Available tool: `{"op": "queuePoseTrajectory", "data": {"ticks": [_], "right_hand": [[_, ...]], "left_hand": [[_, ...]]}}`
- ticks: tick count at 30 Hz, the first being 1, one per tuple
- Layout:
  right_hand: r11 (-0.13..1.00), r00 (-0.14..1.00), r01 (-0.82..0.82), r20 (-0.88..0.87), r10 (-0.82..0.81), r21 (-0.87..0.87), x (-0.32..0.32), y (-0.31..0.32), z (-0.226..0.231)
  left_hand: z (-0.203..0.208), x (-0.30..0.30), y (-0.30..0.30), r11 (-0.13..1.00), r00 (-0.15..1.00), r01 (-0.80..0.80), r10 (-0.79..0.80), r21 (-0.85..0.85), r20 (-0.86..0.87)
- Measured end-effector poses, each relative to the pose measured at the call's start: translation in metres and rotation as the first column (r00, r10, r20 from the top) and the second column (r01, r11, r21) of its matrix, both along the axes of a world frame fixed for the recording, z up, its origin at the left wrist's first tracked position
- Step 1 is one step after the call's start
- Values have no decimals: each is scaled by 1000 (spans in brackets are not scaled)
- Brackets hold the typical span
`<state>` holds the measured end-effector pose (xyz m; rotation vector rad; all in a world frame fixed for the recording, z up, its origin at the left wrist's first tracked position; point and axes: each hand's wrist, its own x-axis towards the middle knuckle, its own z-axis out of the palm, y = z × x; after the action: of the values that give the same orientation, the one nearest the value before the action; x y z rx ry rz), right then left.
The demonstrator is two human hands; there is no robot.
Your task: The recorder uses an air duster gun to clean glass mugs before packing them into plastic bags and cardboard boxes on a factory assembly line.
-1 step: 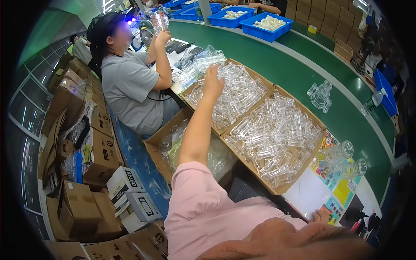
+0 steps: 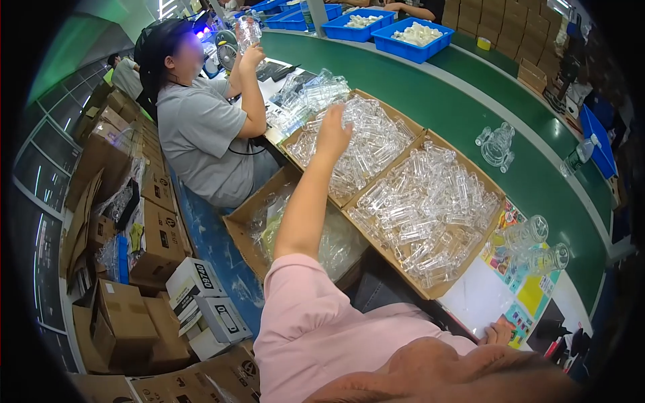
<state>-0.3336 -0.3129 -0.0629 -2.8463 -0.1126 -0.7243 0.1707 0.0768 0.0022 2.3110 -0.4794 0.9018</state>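
My left hand [image 2: 333, 134] reaches out over the far cardboard tray [image 2: 411, 125], which is heaped with clear, tube-shaped plastic or glass pieces [image 2: 373, 138]. Its fingers stretch toward the tray's far left corner, and nothing shows held in them. Beside it, nearer me, a second cardboard tray [image 2: 461, 285] is full of similar clear pieces [image 2: 430, 208]. My right hand [image 2: 497, 332] rests at the table's near edge, its fingers lying on a white sheet [image 2: 476, 302] beside a colourful printed sheet [image 2: 531, 295].
A co-worker in grey [image 2: 201, 127] at the left holds up a clear piece [image 2: 248, 30]. Clear jar-like vessels [image 2: 527, 232] stand right of the trays; another clear assembly [image 2: 497, 146] lies on the green surface. Blue bins [image 2: 413, 41] sit behind. Cartons [image 2: 124, 319] crowd the left.
My left hand has shifted slightly, and its fingers, spread before, are closer together. My right hand stays in place.
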Motion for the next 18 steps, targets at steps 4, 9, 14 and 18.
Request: {"op": "queuePoseTrajectory", "data": {"ticks": [4, 9, 14, 18], "right_hand": [[1000, 1000, -1, 7, 1, 22, 7, 3, 4], [999, 999, 35, 2, -35, -23, 6, 12, 20], [995, 995, 77, 68, -73, -66, 1, 15, 24], [998, 995, 64, 78, -63, -20, 3, 17, 17]], "left_hand": [[6, -94, -19, 974, 973, 214, -206, 71, -104], [-5, -186, -58, 949, 959, 268, -247, 167, -135], [-16, -235, -97, 941, 956, 286, -267, 180, -120], [-23, -229, -90, 974, 966, 209, -192, 89, -176]]}}
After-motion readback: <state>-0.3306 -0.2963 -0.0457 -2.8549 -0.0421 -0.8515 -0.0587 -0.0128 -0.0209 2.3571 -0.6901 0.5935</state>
